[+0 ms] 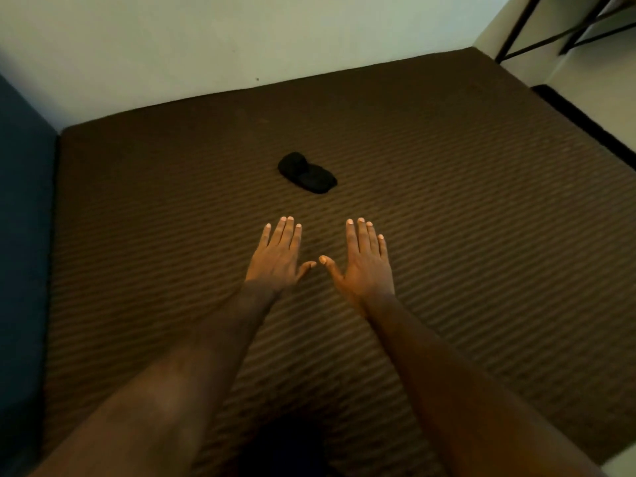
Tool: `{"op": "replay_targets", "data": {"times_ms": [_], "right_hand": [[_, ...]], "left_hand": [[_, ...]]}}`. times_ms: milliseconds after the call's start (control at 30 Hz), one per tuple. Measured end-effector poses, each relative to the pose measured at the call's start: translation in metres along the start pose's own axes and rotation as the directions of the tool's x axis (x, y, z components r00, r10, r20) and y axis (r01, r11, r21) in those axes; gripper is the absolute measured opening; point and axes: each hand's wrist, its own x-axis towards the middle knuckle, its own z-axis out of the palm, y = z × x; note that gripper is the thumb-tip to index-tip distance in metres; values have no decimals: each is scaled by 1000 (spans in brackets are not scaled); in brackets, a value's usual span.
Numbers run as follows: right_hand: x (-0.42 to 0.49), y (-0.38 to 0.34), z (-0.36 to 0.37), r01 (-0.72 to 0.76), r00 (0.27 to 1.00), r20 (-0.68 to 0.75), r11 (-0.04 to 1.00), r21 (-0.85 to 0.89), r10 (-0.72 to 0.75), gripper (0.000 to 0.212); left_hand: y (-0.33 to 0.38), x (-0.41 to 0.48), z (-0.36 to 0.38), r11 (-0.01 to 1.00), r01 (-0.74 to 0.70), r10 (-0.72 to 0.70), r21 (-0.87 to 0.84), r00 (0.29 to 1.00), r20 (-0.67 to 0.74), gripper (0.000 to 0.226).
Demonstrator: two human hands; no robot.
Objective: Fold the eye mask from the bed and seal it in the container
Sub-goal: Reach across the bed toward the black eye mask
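Mask (307, 173) lies bunched on the bed (481, 201), apart beyond the straight, spread fingers (287, 235).

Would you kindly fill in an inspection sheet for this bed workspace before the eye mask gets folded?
Surface: bed with a brown ribbed cover.
Job's things: black eye mask lies bunched on the bed, beyond both hands and apart from them; container not in view.
Clutter: nothing seen.
Hands: left hand and right hand side by side, fingers straight, holding nothing.
Cables: nothing seen.
Surroundings: pale wall behind the bed; dark blue panel on the left; black metal frame at upper right.
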Motion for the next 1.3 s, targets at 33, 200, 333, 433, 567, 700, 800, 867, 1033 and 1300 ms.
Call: {"op": "replay_targets", "data": {"times_ms": [33,200,333,433,567,700,800,867,1033,1300], "right_hand": [[16,-4,11,-5,1000,7,1000,6,5,89],[77,-7,69,-14,1000,-5,1000,-3,14,86],[109,4,113,21,998,52,997,-72,-17,85],[124,17,138,17,996,92,998,-61,-11,85],[141,34,173,17,985,171,1000,-25,-12,90],[167,48,200,-20,971,239,1000,7,18,94],[194,50,215,-88,962,265,995,52,71,92],[213,51,229,-81,959,274,997,15,74,90],[257,54,250,-50,984,166,997,-52,58,89],[306,47,255,-46,998,26,988,-144,50,71]], "left_hand": [[-9,12,10,1000,-10,10,-1,1000,2,84],[-46,70,55,999,-51,51,8,998,-26,87],[-65,104,101,995,-93,93,27,996,12,84],[-71,118,136,996,-93,92,13,994,54,83],[-83,135,178,991,-131,132,-19,983,131,78],[-95,155,213,993,-90,101,-72,980,170,87],[-100,174,223,990,-71,93,-123,979,184,90],[-103,194,225,991,-40,61,-127,984,168,95],[-108,237,234,990,36,-28,-138,998,63,88],[-119,275,235,982,60,-64,-178,998,-17,86]]}}
